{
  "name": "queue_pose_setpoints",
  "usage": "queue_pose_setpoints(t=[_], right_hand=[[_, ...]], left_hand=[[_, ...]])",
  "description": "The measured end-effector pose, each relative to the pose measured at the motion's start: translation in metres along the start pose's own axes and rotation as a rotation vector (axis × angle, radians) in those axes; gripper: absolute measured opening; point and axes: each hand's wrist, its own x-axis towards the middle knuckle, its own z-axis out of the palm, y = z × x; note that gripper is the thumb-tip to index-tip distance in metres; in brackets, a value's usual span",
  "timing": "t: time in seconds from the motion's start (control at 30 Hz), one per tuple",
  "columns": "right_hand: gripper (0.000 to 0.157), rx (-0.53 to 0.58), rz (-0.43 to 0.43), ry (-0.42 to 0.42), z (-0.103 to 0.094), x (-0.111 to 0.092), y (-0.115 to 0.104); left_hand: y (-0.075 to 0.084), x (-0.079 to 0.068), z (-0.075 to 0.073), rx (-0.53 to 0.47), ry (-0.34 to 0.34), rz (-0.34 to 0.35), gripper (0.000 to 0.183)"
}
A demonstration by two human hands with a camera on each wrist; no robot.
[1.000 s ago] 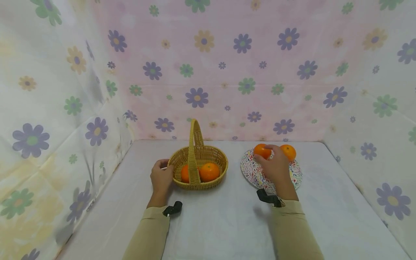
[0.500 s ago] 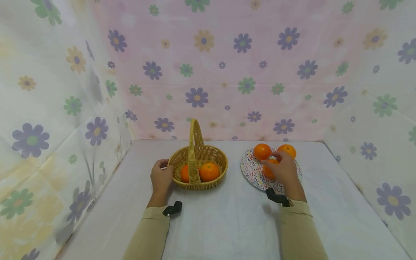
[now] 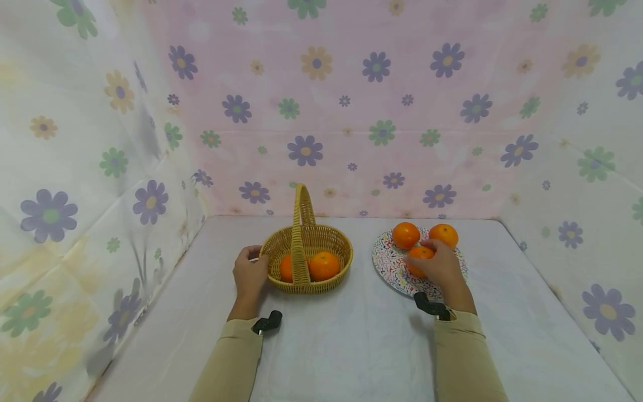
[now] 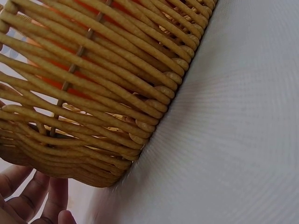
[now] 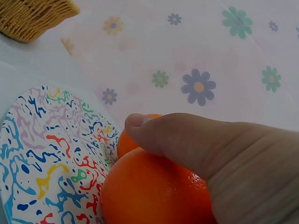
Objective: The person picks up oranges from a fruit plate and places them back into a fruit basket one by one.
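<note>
My left hand (image 3: pixel 250 276) grips the left rim of a woven basket (image 3: pixel 339 237), thumb over the edge. Two oranges lie inside it, one (image 3: pixel 324 266) right of the tall handle, the other (image 3: pixel 286 269) partly hidden behind it. In the left wrist view, fingers (image 4: pixel 35 196) show beside the wicker wall (image 4: pixel 84 112). My right hand (image 3: pixel 444 271) holds the front orange (image 3: pixel 417 267) on a round speckled plate (image 3: pixel 387 265). Close up, the thumb (image 5: pixel 173 137) lies along this orange (image 5: pixel 149 191). Two more oranges, left (image 3: pixel 406 235) and right (image 3: pixel 444 236), sit at the plate's back.
A white cloth (image 3: pixel 321 346) covers the table. Flowered fabric walls (image 3: pixel 346 134) stand behind it and on both sides. Between basket and plate runs a strip of bare cloth (image 3: pixel 363 251).
My right hand has left the back left orange and moved right and toward me, onto the front orange. That back orange stays on the plate. My left hand and the basket have not moved.
</note>
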Motion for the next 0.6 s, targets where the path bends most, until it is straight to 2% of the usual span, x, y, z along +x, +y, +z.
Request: queue_pose_setpoints(t=[0.6], right_hand=[[0.106, -0.036, 0.043, -0.051, -0.0040, -0.0024, 0.0028]], left_hand=[[0.0005, 0.0001, 0.0006, 0.004, -0.006, -0.018, 0.035]])
